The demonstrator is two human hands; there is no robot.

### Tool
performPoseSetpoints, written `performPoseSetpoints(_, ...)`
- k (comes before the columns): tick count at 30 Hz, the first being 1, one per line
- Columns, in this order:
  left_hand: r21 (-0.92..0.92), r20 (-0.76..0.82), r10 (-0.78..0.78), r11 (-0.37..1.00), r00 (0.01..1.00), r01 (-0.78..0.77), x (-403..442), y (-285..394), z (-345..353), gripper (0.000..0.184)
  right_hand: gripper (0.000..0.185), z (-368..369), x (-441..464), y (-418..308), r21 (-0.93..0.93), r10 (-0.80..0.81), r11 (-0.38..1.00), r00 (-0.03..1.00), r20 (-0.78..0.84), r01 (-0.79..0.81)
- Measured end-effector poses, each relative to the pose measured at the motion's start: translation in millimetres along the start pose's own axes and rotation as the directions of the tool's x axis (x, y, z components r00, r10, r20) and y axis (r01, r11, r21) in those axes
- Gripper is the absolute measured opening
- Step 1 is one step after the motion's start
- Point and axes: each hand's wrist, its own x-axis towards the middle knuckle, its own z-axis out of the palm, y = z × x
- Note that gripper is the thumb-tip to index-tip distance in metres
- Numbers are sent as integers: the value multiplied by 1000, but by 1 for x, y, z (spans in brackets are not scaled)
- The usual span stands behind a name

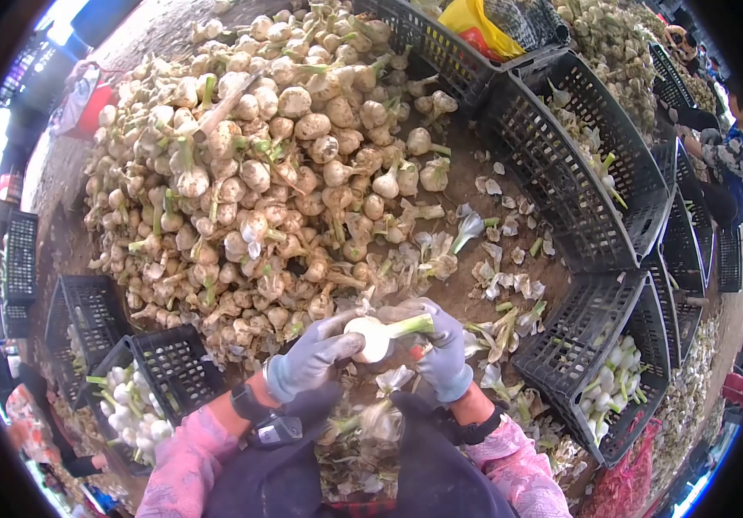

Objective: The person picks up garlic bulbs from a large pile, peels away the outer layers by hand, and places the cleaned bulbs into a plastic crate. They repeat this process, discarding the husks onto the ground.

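Note:
A peeled white garlic bulb [373, 340] with a thick green stem is held in front of my lap. My left hand [315, 352], in a dirty grey glove, grips the bulb from its left side with thumb and fingers. My right hand [443, 350], gloved too, is closed at the stem side, its fingers passing behind the stem. A small red bit shows by the right thumb; what it belongs to is hidden. Just beyond both hands rises a large heap of unpeeled, soil-stained garlic [294, 173].
At the right, a black crate [596, 363] holds trimmed garlic, with more crates [574, 164] behind it. Another crate [177, 371] of white bulbs stands at the left. Peelings [510, 281] litter the ground. A person [730, 160] sits at the far right.

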Motion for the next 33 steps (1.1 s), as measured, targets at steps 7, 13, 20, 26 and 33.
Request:
performPoseSetpoints(7, -225, 377, -239, 913, 895, 339, -8, 2, 8, 75, 42, -10, 33, 0, -168, -114, 972, 954, 277, 165)
performPoseSetpoints(13, -292, 219, -44, 950, 975, 109, -5, -2, -5, 69, 47, -32, 8, -17, -44, 245, 969, 970, -4, -245)
performPoseSetpoints(20, 41, -98, 274, 962, 957, -271, 5, 0, 15, 24, 41, -14, 3, -28, 40, 189, 980, 974, 124, -195)
performPoseSetpoints(26, 699, 433, 493, 345, 755, -626, 10, 11, 4, 17, 31, -29, -3, -21, 327, 328, 905, 936, -128, -272)
performPoseSetpoints(33, 891, 233, -54, -387, 971, -236, 13, -20, -19, 38, 39, -26, -9, -5, 751, 539, 608, 828, -154, -256)
